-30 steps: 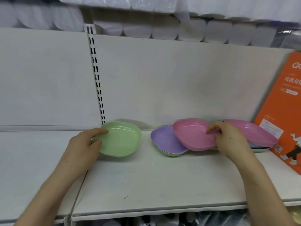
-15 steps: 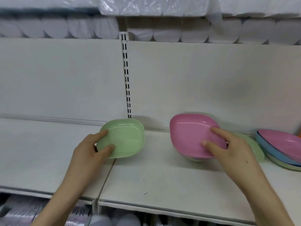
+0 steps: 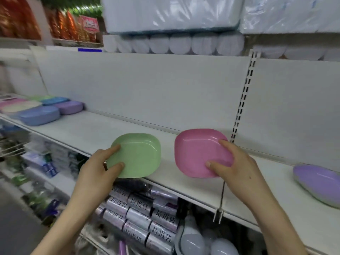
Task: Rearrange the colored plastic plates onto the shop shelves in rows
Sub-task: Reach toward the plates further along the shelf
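Two plates held, green plate (image 3: 137,155), pink plate (image 3: 199,153)

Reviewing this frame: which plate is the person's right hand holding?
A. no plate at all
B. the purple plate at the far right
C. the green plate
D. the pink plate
D: the right hand has its grip on the pink plate, thumb on its near rim, while the left hand holds the green plate and the purple plate lies untouched on the shelf.
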The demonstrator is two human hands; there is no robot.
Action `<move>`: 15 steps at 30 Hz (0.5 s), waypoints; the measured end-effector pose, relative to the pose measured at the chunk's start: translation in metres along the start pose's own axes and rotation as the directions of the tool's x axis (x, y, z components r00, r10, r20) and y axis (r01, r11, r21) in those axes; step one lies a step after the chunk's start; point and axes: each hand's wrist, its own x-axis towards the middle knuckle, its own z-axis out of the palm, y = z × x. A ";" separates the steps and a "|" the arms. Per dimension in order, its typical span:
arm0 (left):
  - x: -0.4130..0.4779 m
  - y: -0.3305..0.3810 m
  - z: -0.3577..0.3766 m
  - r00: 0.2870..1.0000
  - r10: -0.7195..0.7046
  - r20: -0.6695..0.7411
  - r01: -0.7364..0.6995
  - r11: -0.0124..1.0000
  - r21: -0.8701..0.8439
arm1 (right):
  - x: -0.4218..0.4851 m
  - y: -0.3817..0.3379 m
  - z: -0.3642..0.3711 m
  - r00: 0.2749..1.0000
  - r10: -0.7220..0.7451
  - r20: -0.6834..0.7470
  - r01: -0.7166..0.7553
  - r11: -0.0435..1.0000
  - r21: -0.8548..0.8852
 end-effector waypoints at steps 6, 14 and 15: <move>0.005 -0.074 -0.144 0.983 -0.056 -0.174 0.078 0.990 0.119 | -0.003 -0.112 0.128 0.979 -0.152 0.138 0.140 0.986 0.092; -0.009 -0.166 -0.314 0.928 -0.123 -0.351 0.201 0.960 0.196 | -0.028 -0.243 0.284 0.919 -0.276 0.281 0.222 0.953 0.208; -0.010 -0.175 -0.330 0.919 -0.138 -0.371 0.219 0.958 0.186 | -0.030 -0.256 0.299 0.911 -0.284 0.299 0.224 0.950 0.218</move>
